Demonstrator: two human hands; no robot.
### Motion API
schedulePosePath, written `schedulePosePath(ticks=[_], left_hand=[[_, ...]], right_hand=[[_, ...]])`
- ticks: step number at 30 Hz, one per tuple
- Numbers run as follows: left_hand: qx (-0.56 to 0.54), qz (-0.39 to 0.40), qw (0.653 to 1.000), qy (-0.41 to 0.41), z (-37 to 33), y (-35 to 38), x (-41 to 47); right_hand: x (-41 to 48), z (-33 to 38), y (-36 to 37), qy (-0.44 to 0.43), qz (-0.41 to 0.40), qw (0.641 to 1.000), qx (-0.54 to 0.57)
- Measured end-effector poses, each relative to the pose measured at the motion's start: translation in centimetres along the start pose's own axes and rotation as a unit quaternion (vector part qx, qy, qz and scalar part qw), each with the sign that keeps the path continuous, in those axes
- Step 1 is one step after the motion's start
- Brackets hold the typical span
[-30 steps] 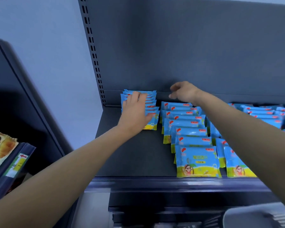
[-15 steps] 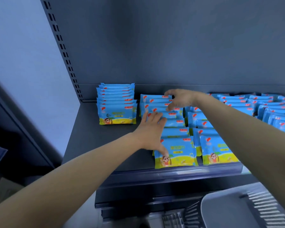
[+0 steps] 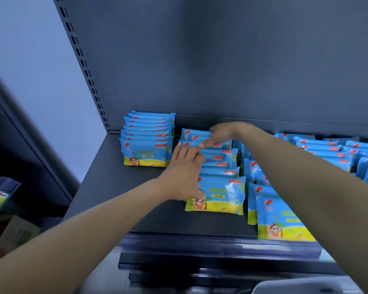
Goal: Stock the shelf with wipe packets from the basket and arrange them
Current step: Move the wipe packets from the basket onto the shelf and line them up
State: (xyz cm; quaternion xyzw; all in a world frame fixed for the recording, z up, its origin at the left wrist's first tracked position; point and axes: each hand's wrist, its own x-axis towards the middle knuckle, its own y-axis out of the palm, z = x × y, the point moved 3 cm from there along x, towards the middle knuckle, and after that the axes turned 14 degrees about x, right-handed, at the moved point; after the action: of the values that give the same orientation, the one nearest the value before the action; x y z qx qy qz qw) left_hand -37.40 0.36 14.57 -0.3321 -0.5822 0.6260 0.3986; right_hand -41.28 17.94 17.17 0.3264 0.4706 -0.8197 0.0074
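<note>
A row of blue-and-yellow plastic wipe packets (image 3: 218, 166) is laid overlapping, front to back, on the middle of a dark grey metal shelf (image 3: 115, 187). It runs from near the back edge to short of the front edge. The foremost packet (image 3: 221, 196) is seen face up, with its yellow band toward the front.

The left hand (image 3: 183, 177) is laid against the left side of this row. Its fingers are stretched out over the packets' left ends and its thumb is pressed on the foremost packet; nothing is clasped. The right hand (image 3: 221, 133) is laid flat on the rearmost packets of the same row, fingers nearly straight and pointed left, and nothing is enclosed by it. The row is thus held between the two hands, and its right ends are partly hidden by the right forearm.

Just beside the row, toward the back left corner, a neat stack of the same packets (image 3: 147, 143) is seen. To the right, further rows of packets (image 3: 327, 149) are spread toward the right edge, one of them reaching the front edge. The shelf is bounded by a grey back panel (image 3: 221, 60) and a perforated grey upright (image 3: 83, 66). A clear plastic price rail (image 3: 200, 245) is fitted along the front edge. Below the front right corner, the rim of a pale grey plastic basket (image 3: 306, 285) is seen.
</note>
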Motion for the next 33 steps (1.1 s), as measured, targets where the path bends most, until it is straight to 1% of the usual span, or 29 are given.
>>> schedulePosePath(ticks=[6,13,19,23,26,28,33], left_hand=[[-0.019,0.015,1.0,-0.005,0.3,0.3,0.1],[-0.036,0.016,0.999,-0.008,0.4,0.1,-0.2],[-0.024,0.012,1.0,-0.007,0.2,-0.4,-0.1],[-0.011,0.009,1.0,-0.007,0.1,-0.5,-0.1],[0.001,-0.001,1.0,-0.007,0.1,-0.4,-0.1],[0.009,-0.017,1.0,-0.009,0.1,-0.2,0.0],[0.043,-0.075,0.996,-0.03,0.0,-0.3,1.2]], right_hand=[[0.8,0.5,-0.5,0.021,0.082,0.996,-0.013],[1.6,0.7,-0.6,0.023,0.13,0.991,-0.015],[1.5,0.8,-0.7,-0.008,0.08,0.997,0.003],[0.8,1.0,-0.7,-0.023,0.088,0.996,0.017],[0.2,1.2,-0.7,-0.036,0.079,0.996,0.029],[0.0,1.3,-0.9,-0.052,0.055,0.997,0.024],[-0.9,2.1,-2.6,-0.115,-0.037,0.992,-0.02]])
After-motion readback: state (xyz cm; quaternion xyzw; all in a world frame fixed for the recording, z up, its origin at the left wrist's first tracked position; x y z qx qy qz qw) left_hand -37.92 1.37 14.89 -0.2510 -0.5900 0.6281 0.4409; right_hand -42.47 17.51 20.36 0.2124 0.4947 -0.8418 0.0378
